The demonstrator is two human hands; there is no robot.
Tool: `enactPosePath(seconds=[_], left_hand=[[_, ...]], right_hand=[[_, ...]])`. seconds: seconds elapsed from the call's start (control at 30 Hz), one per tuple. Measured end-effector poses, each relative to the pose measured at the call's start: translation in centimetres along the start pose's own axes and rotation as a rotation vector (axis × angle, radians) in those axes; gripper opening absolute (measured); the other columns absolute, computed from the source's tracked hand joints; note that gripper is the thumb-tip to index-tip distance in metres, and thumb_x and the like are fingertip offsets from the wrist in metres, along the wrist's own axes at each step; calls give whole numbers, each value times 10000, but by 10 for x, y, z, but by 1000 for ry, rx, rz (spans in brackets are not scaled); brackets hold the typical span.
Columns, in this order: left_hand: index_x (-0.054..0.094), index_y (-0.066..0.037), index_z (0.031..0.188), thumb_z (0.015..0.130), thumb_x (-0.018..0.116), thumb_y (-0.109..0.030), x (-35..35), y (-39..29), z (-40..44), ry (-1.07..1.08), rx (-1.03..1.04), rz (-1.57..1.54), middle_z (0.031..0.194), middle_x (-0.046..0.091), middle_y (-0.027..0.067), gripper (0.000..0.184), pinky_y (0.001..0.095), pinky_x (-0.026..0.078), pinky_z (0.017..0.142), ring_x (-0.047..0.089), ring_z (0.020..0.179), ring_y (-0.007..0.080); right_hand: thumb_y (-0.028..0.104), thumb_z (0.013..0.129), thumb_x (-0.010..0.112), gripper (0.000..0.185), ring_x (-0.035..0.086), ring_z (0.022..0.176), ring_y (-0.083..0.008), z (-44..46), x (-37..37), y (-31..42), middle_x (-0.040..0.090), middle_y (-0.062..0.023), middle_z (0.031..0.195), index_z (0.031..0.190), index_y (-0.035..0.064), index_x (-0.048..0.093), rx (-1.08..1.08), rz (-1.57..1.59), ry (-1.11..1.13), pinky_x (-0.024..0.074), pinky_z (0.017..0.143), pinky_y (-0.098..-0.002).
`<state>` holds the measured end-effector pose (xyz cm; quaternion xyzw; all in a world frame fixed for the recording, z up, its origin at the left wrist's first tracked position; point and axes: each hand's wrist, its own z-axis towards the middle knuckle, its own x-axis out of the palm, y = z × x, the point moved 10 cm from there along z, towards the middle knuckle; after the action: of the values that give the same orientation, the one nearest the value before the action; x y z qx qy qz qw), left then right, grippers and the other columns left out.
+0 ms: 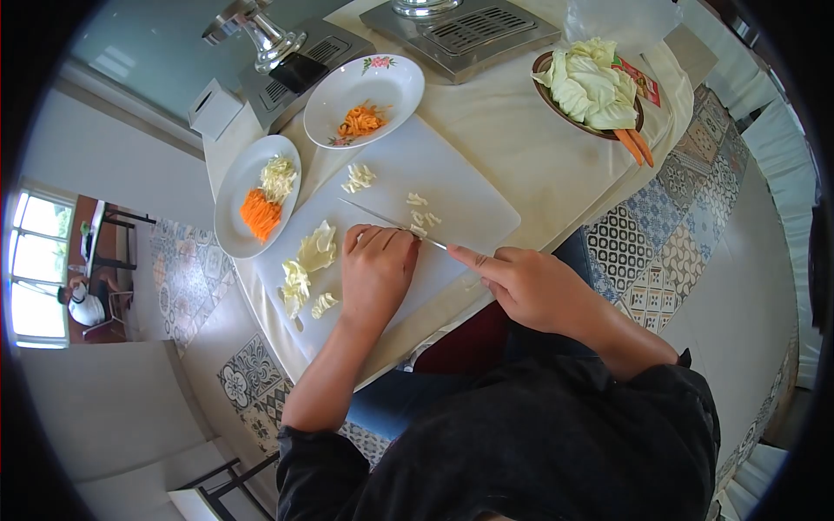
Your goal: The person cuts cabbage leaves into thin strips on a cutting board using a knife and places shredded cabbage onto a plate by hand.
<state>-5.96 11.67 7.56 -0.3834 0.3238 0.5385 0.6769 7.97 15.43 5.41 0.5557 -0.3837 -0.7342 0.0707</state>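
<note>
My right hand [521, 282] is closed round the handle of a knife [382, 214], index finger stretched along it. The thin blade points left across the white cutting board [473, 191], just beyond the knuckles of my left hand [380, 260]. The left fingers are curled down on the board, with a bit of pale cabbage [418, 231] showing at their edge. Small cut cabbage pieces [424, 217] lie beyond the blade, and a little pile of shreds [358, 178] sits farther left. Loose cabbage leaves [316, 249] rest left of my left hand.
An oval plate [228, 221] holds shredded carrot [261, 215] and cabbage. Behind the board stands a flowered bowl [404, 82] with carrot strips. A brown bowl [540, 65] at right holds cabbage leaves and carrots. Metal appliances [486, 35] line the far edge. One person [85, 304] sits far left.
</note>
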Motion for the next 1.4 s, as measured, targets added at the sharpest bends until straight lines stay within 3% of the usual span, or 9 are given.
enactPosePath(seconds=[0.43,0.53,0.83,1.23,1.4], left_hand=[[640,-80,754,772,753,-78,0,1,-1,-4,-16,-30,742,675,54,115,397,465,848,649,741,244],[645,-84,758,770,755,-84,-1,2,-1,-17,-18,-15,746,679,52,110,388,460,841,652,742,240],[642,-90,732,759,757,-94,-3,-1,-1,-24,-23,8,717,657,45,119,381,451,800,649,728,238],[648,-77,764,757,746,-59,-1,0,-1,-21,-16,-49,744,662,53,100,394,467,853,655,757,245],[649,-83,767,759,753,-70,0,0,-2,-19,-19,-29,750,663,47,106,390,466,842,654,754,234]], right_hand=[[70,920,562,572,631,782,-368,10,7,-4,622,-176,827,1480,165,497,38,-11,72,509,751,-460],[98,932,522,543,650,765,-386,10,6,-3,646,-209,843,1470,172,512,19,-30,61,532,726,-478],[79,919,528,551,638,755,-384,3,3,-2,629,-204,818,1465,152,518,-4,-21,45,520,715,-480],[70,921,521,547,644,793,-396,-6,-5,-3,635,-217,844,1463,144,519,85,-6,157,518,748,-482],[48,908,549,565,637,799,-388,14,6,-7,633,-202,847,1462,153,518,15,-7,84,515,760,-473]])
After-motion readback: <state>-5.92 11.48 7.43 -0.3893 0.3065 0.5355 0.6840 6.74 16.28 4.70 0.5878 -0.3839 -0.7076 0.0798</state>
